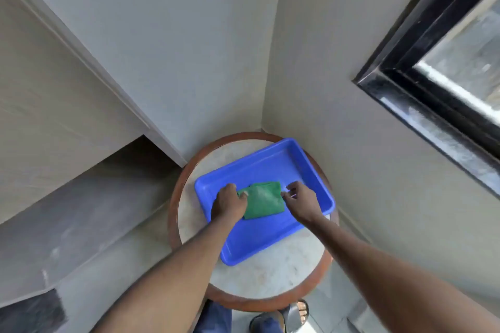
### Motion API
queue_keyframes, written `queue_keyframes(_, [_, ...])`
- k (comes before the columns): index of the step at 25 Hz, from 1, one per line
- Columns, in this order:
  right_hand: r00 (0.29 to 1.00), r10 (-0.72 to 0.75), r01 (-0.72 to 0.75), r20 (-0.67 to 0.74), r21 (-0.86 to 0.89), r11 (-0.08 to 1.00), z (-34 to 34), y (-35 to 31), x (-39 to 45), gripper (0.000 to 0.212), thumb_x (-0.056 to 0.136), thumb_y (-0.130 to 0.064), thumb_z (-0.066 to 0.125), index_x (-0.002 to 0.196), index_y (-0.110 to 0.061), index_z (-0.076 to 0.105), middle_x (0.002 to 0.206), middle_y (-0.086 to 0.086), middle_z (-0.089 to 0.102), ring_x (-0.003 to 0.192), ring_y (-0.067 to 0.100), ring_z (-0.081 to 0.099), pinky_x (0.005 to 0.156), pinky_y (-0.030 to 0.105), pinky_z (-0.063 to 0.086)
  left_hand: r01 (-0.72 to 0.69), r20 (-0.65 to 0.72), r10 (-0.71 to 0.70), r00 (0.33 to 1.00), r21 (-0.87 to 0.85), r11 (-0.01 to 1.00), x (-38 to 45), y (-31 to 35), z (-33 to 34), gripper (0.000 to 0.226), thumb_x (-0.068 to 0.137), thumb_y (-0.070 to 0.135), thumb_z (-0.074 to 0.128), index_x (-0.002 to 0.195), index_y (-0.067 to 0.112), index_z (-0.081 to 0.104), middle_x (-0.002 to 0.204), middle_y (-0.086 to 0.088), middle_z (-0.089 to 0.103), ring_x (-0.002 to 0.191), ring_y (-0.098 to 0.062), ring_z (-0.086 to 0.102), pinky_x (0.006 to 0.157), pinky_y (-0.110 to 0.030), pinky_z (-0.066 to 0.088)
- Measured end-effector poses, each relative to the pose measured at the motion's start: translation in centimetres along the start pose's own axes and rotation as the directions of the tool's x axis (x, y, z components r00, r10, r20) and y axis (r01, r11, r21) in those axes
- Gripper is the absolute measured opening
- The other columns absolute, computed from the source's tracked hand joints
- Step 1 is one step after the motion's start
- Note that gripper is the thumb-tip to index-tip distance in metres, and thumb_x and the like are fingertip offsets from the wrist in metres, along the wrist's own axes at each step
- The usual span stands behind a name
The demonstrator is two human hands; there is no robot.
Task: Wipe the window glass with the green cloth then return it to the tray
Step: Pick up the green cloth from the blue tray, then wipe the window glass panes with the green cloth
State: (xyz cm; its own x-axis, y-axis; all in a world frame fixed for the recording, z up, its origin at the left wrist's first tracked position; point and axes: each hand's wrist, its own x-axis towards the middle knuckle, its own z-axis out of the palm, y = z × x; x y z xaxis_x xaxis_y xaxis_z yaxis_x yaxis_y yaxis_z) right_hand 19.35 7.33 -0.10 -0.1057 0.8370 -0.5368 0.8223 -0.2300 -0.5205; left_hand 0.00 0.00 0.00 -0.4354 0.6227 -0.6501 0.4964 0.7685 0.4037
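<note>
Head view
Green cloth: folded flat inside the blue tray, long axis left to right
Left hand: fingers curled onto the cloth's left edge
Right hand: fingertips pinched together just beside its right edge
Tray: on round table, below window

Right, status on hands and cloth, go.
Left hand on green cloth's left edge, right hand at its right edge. Cloth folded, in blue tray. Nothing in the way.
</note>
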Motion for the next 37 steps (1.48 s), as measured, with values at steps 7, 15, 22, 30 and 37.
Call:
queue_keyframes(7, [0.970, 0.235, -0.233, 0.069, -0.034, 0.972, 8.1, 2.8, 7.8, 0.066, 0.103, -0.042, 0.075, 0.141, 0.007, 0.054, 0.149, 0.031, 0.062, 0.141, 0.045, 0.060, 0.111, 0.047, 0.050, 0.290, 0.087, -0.279, 0.956, -0.160, 0.944, 7.9, -1.6, 7.5, 0.077, 0.102, 0.059, 0.071, 0.150, 0.000, 0.061, 0.155, -0.026, 0.066, 0.141, -0.046, 0.066, 0.111, -0.048, 0.057])
queue_keyframes(15, [0.892, 0.318, -0.452, 0.322, 0.622, 0.639, 4.7, 2.4, 8.7, 0.040, 0.086, -0.023, 0.089, 0.116, 0.001, 0.077, 0.121, 0.025, 0.082, 0.107, 0.038, 0.080, 0.097, 0.049, 0.065, 0.274, 0.218, -0.177, 0.960, -0.577, 0.769, 8.8, 2.5, 6.0, 0.055, 0.112, 0.053, 0.059, 0.148, 0.012, 0.064, 0.146, -0.013, 0.073, 0.124, -0.032, 0.072, 0.102, -0.043, 0.061])
queue_keyframes(22, [0.979, 0.024, -0.199, 0.203, 0.919, 0.340, -20.0, -6.8, 1.6, 0.022, 0.088, -0.018, 0.064, 0.104, -0.016, 0.080, 0.089, 0.008, 0.080, 0.072, 0.024, 0.077, 0.068, 0.033, 0.065, -0.126, -0.053, 0.142, 0.989, -0.801, 0.585, -1.0, 24.5, -3.0, 0.073, 0.115, 0.064, 0.042, 0.163, 0.012, 0.059, 0.168, -0.008, 0.060, 0.156, -0.029, 0.057, 0.131, -0.040, 0.043])
queue_keyframes(30, [0.971, -0.157, 0.205, -0.180, 0.966, 0.161, -50.7, -17.2, -13.9, 0.051, 0.100, -0.013, 0.054, 0.148, -0.004, 0.065, 0.124, 0.021, 0.078, 0.099, 0.038, 0.078, 0.095, 0.049, 0.065, -0.523, -0.300, 0.594, 0.746, -0.817, 0.244, -21.6, 49.5, -20.7, 0.051, 0.119, 0.050, 0.042, 0.118, 0.021, 0.084, 0.107, 0.001, 0.088, 0.115, -0.026, 0.082, 0.088, -0.035, 0.065])
queue_keyframes(37, [0.767, -0.377, 0.544, -0.519, 0.838, -0.047, -64.8, -22.3, -25.7, 0.032, 0.112, -0.027, 0.059, 0.137, -0.020, 0.079, 0.130, 0.015, 0.081, 0.113, 0.031, 0.081, 0.101, 0.049, 0.067, -0.634, -0.284, 0.867, 0.408, -0.772, 0.045, -35.8, 63.8, -29.6, 0.057, 0.101, 0.076, 0.050, 0.111, 0.038, 0.090, 0.121, 0.003, 0.088, 0.120, -0.020, 0.082, 0.115, -0.048, 0.059])
